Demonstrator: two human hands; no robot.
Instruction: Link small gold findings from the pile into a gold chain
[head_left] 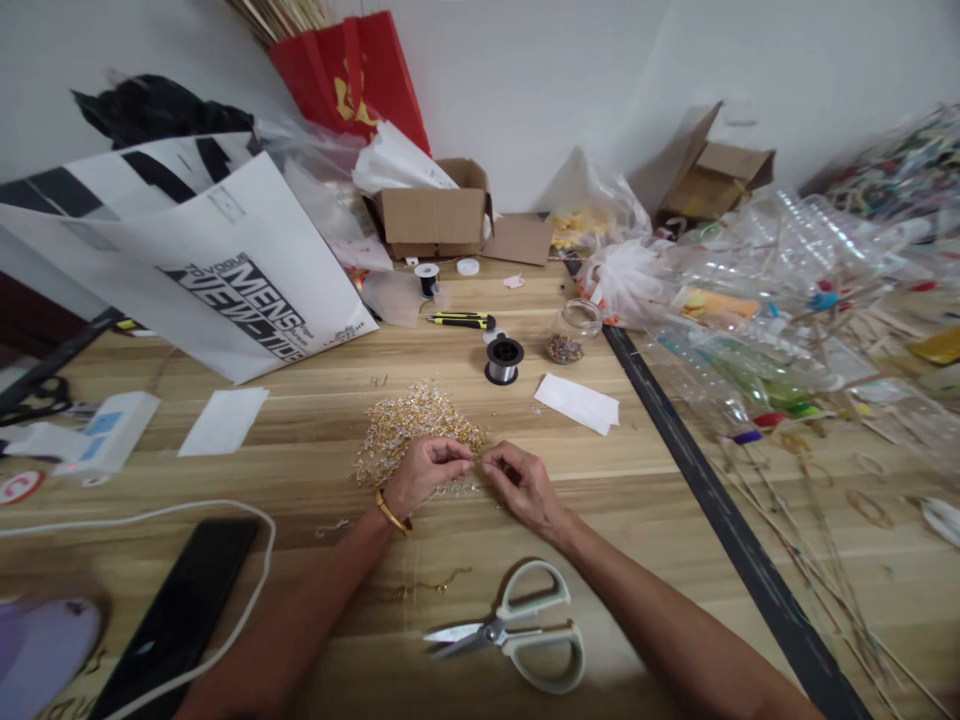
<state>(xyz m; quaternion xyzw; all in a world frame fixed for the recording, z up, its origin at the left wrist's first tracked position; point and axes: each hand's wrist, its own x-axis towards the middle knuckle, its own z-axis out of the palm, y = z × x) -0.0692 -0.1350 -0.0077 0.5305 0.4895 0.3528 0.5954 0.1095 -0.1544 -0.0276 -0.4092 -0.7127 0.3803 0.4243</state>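
My left hand [429,472], with a gold bangle at its wrist, is in a pinch over the near edge of a heap of small gold and silvery pieces [409,418]. Close to its fingertips, my right hand [523,486] pinches too. Whatever is between the fingers is too small to make out. A thin gold chain [439,586] lies on the table in front of me, above open scissors [502,632] with pale handles. Beyond my hands stands a black spool of fine silvery wire [504,362].
A jar of beads [566,345], a yellow-black cutter [461,320] and white paper [577,402] lie farther back. To the left are a white paper bag [247,270], a phone [180,610] and a white cable [259,590]. Plastic bottles [720,370] crowd the right side.
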